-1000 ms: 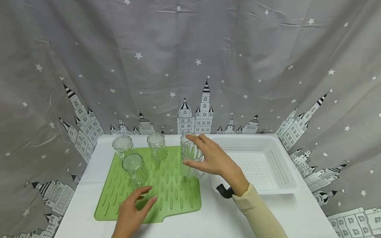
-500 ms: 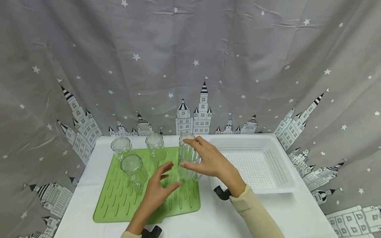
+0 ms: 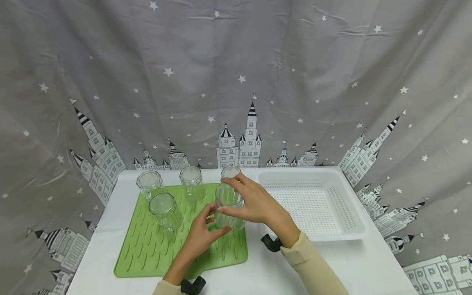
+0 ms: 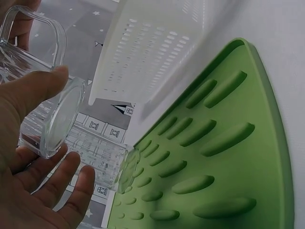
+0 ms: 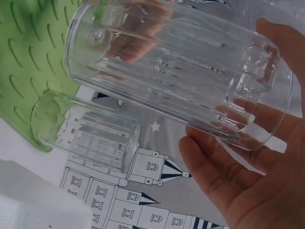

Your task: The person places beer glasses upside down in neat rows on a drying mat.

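Observation:
My right hand grips a clear ribbed glass mug round its rim end, thumb on one side and fingers on the other. Lower on the same mug, my left hand curls round the base end, its thumb along the side by the handle. The mug is held above the right part of a green ridged mat. Directly behind it, another glass mug stands at the mat's back edge, partly hidden by my right hand in the head view.
On the mat's left half stand more glass mugs: one in front, one at back left and one at back middle. Right of the mat sits a white perforated basket. A grey patterned curtain hangs behind the white-covered table.
My left hand has moved right and up from beside the front left mug to the held mug and now grasps its lower part. My right hand has brought the mug slightly left and toward me.

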Available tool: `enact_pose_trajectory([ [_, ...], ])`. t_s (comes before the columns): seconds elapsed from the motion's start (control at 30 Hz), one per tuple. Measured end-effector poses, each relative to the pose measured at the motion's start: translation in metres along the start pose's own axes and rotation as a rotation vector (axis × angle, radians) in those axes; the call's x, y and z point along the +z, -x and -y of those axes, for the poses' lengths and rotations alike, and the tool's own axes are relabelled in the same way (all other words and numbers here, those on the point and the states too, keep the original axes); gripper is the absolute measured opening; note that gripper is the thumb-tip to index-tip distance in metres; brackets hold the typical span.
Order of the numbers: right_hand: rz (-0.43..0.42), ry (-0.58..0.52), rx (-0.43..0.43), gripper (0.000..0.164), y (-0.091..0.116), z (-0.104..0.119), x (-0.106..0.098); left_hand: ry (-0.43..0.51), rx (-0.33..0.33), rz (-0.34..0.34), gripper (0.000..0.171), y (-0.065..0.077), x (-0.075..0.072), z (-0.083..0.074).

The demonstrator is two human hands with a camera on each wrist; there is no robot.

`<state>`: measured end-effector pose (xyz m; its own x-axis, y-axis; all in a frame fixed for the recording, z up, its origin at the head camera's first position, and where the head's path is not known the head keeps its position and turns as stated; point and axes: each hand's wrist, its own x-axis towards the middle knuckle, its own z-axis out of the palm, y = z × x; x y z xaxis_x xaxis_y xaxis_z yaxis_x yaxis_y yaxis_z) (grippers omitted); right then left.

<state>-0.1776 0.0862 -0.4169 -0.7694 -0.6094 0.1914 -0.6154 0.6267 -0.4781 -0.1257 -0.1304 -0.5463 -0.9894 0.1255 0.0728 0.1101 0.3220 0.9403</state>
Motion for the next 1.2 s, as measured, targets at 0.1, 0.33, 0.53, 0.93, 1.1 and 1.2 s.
enact_pose_trajectory([
  [0.1,-0.006,-0.005,-0.007,0.08,0.0,0.0,0.0,-0.004,0.0,-0.013,0.08,0.001,0.0,0.001],
  [0.33,0.004,-0.043,-0.007,0.08,0.002,0.0,-0.002,-0.052,0.052,-0.057,0.08,0.004,-0.002,0.001],
  [0.53,0.006,-0.09,-0.017,0.078,0.003,-0.002,-0.005,-0.114,0.13,-0.124,0.077,0.007,-0.007,0.0],
  [0.93,-0.011,-0.071,-0.026,0.075,0.007,-0.011,-0.005,-0.137,0.192,-0.168,0.078,0.012,-0.012,-0.004],
  [1.1,-0.01,-0.114,-0.003,0.074,0.009,-0.017,-0.003,-0.134,0.2,-0.179,0.078,0.013,-0.014,-0.008],
  [1.2,-0.006,-0.132,0.017,0.074,0.01,-0.02,-0.003,-0.125,0.195,-0.192,0.079,0.014,-0.015,-0.011],
])
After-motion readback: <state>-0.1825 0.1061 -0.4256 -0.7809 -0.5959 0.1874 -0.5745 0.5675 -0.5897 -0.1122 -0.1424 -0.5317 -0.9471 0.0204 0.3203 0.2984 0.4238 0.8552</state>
